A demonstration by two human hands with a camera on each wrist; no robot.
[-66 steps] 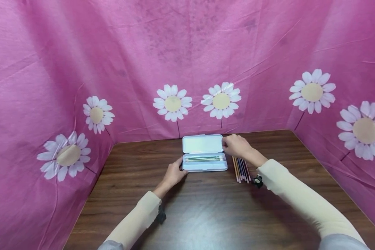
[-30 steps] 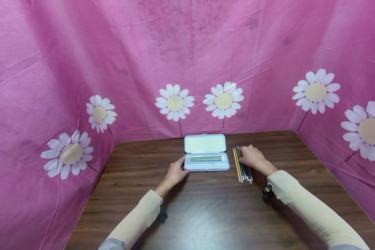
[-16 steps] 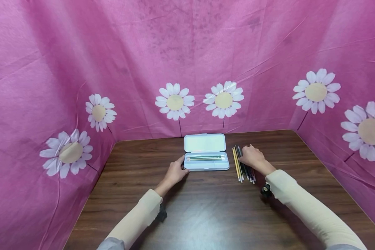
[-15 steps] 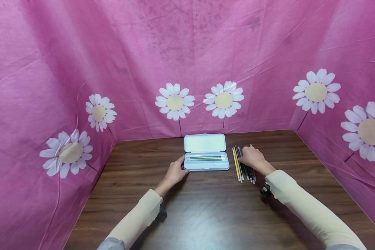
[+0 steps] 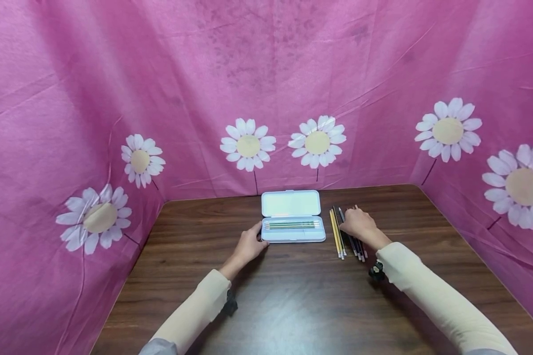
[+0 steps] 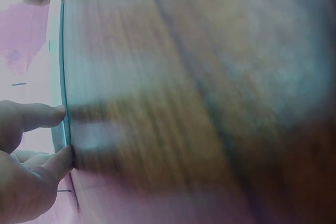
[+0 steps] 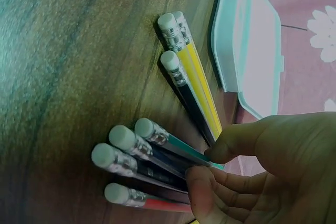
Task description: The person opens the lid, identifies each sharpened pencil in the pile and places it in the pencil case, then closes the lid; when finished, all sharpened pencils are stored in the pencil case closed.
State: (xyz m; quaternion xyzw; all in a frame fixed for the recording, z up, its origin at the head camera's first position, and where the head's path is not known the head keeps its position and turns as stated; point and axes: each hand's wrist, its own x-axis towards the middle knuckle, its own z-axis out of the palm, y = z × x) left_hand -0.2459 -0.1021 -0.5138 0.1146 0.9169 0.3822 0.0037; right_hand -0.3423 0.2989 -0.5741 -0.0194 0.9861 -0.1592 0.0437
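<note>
An opened white pencil case [image 5: 293, 237] lies near the table's back edge, its lid raised behind and several green pencils [image 5: 292, 225] in its rear compartment. My left hand [image 5: 247, 246] holds the case's left end, thumb at the front corner. To the right of the case, my right hand [image 5: 359, 225] bends over loose pencils. In the right wrist view, its thumb and index finger pinch a green pencil [image 7: 181, 146]. Dark pencils [image 7: 157, 174] and a red pencil [image 7: 163, 204] lie beside it. Yellow pencils [image 7: 195, 77] and a black pencil [image 7: 188, 98] form a separate group nearer the case.
The brown wooden table [image 5: 275, 296] extends in front of both hands. A pink cloth [image 5: 195, 98] printed with white daisies hangs along the back and both sides of it.
My right hand has moved from beside the lid down onto the loose pencils. These have spread apart, some shifting right, leaving a gap beside the yellow ones. The left hand keeps its place.
</note>
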